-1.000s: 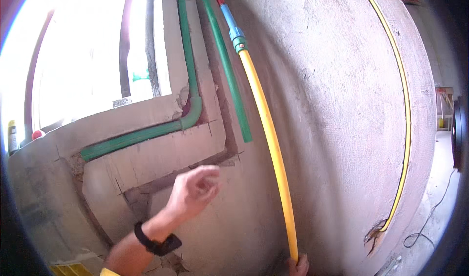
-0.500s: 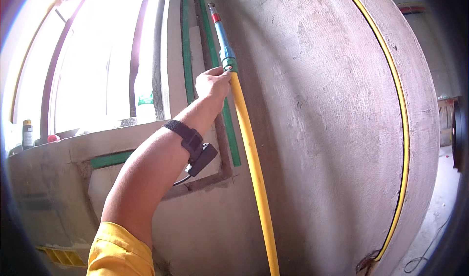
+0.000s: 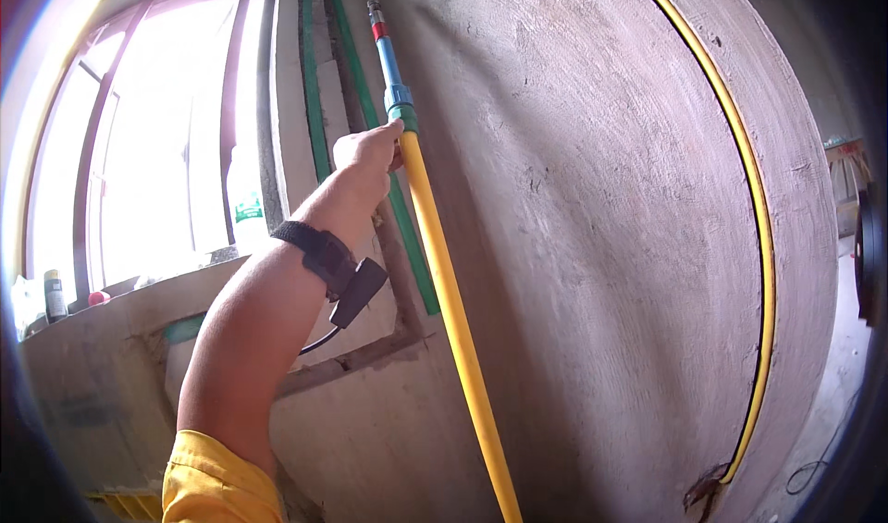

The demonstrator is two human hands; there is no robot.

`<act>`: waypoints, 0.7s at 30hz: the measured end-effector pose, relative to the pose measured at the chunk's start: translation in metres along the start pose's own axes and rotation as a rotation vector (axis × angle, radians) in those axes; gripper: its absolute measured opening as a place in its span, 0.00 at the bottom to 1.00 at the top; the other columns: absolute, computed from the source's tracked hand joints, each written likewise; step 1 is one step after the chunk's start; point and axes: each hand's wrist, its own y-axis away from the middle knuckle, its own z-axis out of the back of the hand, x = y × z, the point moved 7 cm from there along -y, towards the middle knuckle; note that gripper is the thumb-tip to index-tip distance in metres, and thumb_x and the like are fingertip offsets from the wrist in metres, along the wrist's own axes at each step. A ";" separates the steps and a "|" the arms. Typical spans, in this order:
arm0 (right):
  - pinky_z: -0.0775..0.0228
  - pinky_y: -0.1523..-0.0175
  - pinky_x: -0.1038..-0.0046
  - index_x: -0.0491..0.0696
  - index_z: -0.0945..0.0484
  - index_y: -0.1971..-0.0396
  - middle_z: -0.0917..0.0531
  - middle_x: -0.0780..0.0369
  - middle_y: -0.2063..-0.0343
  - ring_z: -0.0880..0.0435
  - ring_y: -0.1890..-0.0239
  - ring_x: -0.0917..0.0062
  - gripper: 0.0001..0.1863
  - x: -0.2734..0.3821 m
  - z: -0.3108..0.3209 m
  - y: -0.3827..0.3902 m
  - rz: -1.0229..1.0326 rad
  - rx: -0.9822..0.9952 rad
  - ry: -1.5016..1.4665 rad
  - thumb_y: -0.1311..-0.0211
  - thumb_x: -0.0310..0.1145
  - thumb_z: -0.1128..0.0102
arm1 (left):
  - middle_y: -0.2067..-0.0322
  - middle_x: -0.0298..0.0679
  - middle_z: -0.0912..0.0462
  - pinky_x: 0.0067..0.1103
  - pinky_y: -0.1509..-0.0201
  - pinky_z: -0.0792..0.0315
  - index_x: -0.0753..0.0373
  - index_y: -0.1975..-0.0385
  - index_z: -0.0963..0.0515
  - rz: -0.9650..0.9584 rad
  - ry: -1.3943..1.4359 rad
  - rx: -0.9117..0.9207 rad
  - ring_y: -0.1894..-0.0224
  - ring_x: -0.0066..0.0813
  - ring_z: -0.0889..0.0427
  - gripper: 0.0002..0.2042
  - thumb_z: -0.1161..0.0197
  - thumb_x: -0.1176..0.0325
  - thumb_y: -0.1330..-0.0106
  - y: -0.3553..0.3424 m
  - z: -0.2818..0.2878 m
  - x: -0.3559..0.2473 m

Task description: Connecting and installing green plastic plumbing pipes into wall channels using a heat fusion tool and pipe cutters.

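Yellow cloth of a sleeve [image 3: 217, 477] is cut off by the lower edge; from it a bare forearm [image 3: 245, 329] rises to a woven black strap [image 3: 301, 236] with a blocky dark box [image 3: 359, 292], whose thin cable [image 3: 319, 342] disappears behind the arm. The right hand is outside the view, so its state cannot be told. The left hand [image 3: 372, 148] is closed around the top of the smooth yellow pole [image 3: 453, 310], right at a green collar [image 3: 402, 116], most of its fingers hidden. The pole leans in front of the wall, its lower end out of frame. Above the collar come a tapering blue section [image 3: 389, 63], a red band [image 3: 379, 30] and a narrow metal tip [image 3: 374, 7]. The wall [image 3: 592, 227] is rough grey plaster; green pipes [image 3: 412, 236] run along it, partly covered by the arm. Farther right, a yellow conduit [image 3: 760, 209] curves down to a ragged hole [image 3: 708, 491]. Glare washes out the window [image 3: 157, 135], leaving a green-labelled bottle [image 3: 247, 210] and a canister [image 3: 55, 294] on the sill indistinct.
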 end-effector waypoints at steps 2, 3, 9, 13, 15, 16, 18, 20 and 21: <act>0.28 0.61 0.63 0.44 0.25 0.62 0.20 0.56 0.72 0.22 0.70 0.65 0.19 0.002 -0.001 0.001 0.141 -0.065 -0.008 0.49 0.35 0.26 | 0.72 0.40 0.18 0.21 0.70 0.21 0.70 0.69 0.20 0.037 0.030 0.021 0.75 0.27 0.18 0.09 0.30 0.70 0.41 -0.004 -0.001 0.003; 0.28 0.61 0.63 0.44 0.25 0.62 0.20 0.56 0.72 0.22 0.70 0.65 0.19 -0.001 0.000 0.001 0.136 -0.067 -0.007 0.49 0.35 0.26 | 0.72 0.40 0.18 0.21 0.70 0.21 0.70 0.69 0.20 0.040 0.029 0.025 0.75 0.27 0.18 0.09 0.30 0.70 0.41 -0.005 -0.002 0.004; 0.28 0.62 0.63 0.45 0.24 0.62 0.19 0.56 0.72 0.21 0.70 0.63 0.20 0.012 -0.006 0.002 0.201 -0.065 -0.034 0.50 0.36 0.25 | 0.69 0.37 0.18 0.22 0.71 0.24 0.65 0.66 0.21 0.164 0.001 -0.023 0.72 0.26 0.18 0.05 0.35 0.71 0.37 -0.009 0.007 0.015; 0.28 0.63 0.62 0.45 0.24 0.62 0.19 0.56 0.72 0.20 0.70 0.61 0.19 0.015 -0.003 -0.002 0.224 -0.090 -0.097 0.49 0.37 0.26 | 0.70 0.33 0.21 0.23 0.66 0.24 0.59 0.66 0.24 0.221 -0.095 0.049 0.69 0.25 0.19 0.03 0.39 0.69 0.33 -0.011 0.006 0.016; 0.28 0.63 0.61 0.45 0.24 0.62 0.19 0.55 0.72 0.20 0.70 0.60 0.19 0.008 -0.003 -0.006 0.219 -0.067 -0.106 0.48 0.37 0.26 | 0.71 0.32 0.24 0.22 0.66 0.26 0.59 0.66 0.24 0.188 -0.093 0.122 0.69 0.24 0.21 0.03 0.39 0.68 0.33 -0.016 0.008 0.015; 0.29 0.64 0.61 0.45 0.24 0.62 0.19 0.55 0.72 0.20 0.71 0.60 0.19 0.002 -0.004 -0.011 0.204 -0.035 -0.005 0.48 0.38 0.26 | 0.71 0.32 0.24 0.22 0.66 0.26 0.59 0.66 0.24 0.190 -0.093 0.121 0.69 0.24 0.21 0.03 0.39 0.68 0.33 -0.013 0.009 0.015; 0.29 0.65 0.62 0.45 0.25 0.62 0.19 0.55 0.73 0.21 0.71 0.60 0.19 -0.007 -0.005 -0.015 0.189 -0.002 0.097 0.47 0.39 0.27 | 0.71 0.32 0.25 0.22 0.64 0.26 0.60 0.65 0.25 0.160 -0.060 0.173 0.68 0.24 0.23 0.05 0.40 0.67 0.32 -0.006 0.006 0.014; 0.30 0.66 0.62 0.44 0.25 0.62 0.20 0.55 0.73 0.21 0.72 0.60 0.19 -0.004 -0.008 -0.017 0.245 0.018 0.108 0.46 0.40 0.27 | 0.71 0.32 0.24 0.21 0.64 0.26 0.60 0.65 0.26 0.150 -0.055 0.165 0.68 0.24 0.22 0.05 0.40 0.67 0.31 -0.001 0.010 0.010; 0.30 0.66 0.62 0.44 0.25 0.62 0.20 0.55 0.73 0.21 0.72 0.60 0.19 -0.004 -0.010 -0.017 0.247 0.020 0.107 0.46 0.40 0.27 | 0.70 0.32 0.24 0.21 0.64 0.26 0.61 0.65 0.26 0.139 -0.051 0.159 0.67 0.24 0.22 0.05 0.41 0.68 0.31 0.002 0.013 0.009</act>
